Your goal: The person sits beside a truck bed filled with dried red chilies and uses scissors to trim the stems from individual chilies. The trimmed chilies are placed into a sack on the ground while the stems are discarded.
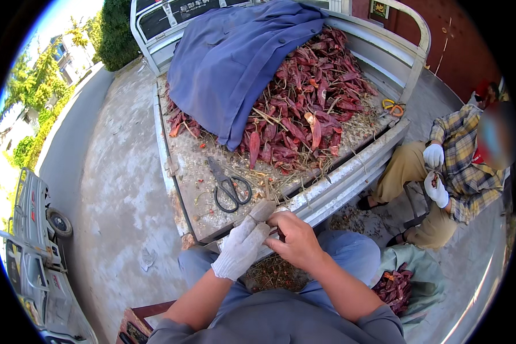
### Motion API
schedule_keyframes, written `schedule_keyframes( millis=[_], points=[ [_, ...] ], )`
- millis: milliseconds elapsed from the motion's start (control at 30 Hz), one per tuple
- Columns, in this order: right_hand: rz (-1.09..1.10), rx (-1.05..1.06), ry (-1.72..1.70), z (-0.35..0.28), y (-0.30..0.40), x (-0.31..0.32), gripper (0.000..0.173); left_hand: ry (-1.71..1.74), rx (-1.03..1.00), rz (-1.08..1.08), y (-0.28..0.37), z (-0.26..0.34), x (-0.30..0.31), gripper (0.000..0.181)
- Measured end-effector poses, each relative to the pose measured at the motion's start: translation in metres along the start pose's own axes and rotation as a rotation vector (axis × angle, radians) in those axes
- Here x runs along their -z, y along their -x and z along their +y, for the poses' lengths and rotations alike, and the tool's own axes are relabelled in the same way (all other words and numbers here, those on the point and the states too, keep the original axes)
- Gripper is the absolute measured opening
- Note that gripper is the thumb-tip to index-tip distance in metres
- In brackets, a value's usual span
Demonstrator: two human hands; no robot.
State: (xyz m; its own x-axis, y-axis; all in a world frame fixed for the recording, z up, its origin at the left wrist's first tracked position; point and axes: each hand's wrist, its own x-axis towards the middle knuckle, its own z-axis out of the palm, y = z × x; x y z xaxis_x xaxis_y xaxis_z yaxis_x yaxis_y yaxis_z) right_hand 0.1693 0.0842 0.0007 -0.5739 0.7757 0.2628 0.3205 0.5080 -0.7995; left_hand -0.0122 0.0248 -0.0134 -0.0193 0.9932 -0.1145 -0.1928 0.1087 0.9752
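My left hand, in a white knit glove with dirty fingertips, is raised over my lap at the edge of a truck bed. My bare right hand meets its fingertips, thumb and fingers pinched together. Something small and dark shows between the hands, partly hidden; I cannot tell which hand grips it. Just beyond, black-handled scissors lie on the truck bed. A heap of dried red chili peppers with stems covers the bed behind them, partly under a blue cloth garment with buttons.
Orange- and yellow-handled scissors lie at the bed's right corner. A green sack holding dried chilies stands right of my legs. A seated person in white gloves is at the right. Another truck stands at the left.
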Motion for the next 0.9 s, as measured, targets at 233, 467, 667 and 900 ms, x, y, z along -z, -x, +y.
schedule_keyframes(
  millis=[233, 467, 667, 900],
  points=[
    [-0.204, 0.017, -0.155, 0.004, 0.009, 0.011, 0.020, -0.234, -0.055, -0.115, 0.013, 0.018, 0.011, 0.043],
    [-0.452, -0.465, -0.726, -0.010, 0.004, 0.023, 0.016, -0.564, -0.310, -0.180, 0.013, 0.039, 0.017, 0.027],
    [-0.603, -0.424, -0.729, 0.005, 0.005, 0.014, 0.019, -0.771, -0.376, -0.200, 0.007, 0.040, 0.019, 0.022],
    [-0.507, -0.197, -0.454, 0.005, 0.007, 0.012, 0.023, -0.002, 0.136, 0.012, 0.019, 0.023, 0.003, 0.019]
  ],
)
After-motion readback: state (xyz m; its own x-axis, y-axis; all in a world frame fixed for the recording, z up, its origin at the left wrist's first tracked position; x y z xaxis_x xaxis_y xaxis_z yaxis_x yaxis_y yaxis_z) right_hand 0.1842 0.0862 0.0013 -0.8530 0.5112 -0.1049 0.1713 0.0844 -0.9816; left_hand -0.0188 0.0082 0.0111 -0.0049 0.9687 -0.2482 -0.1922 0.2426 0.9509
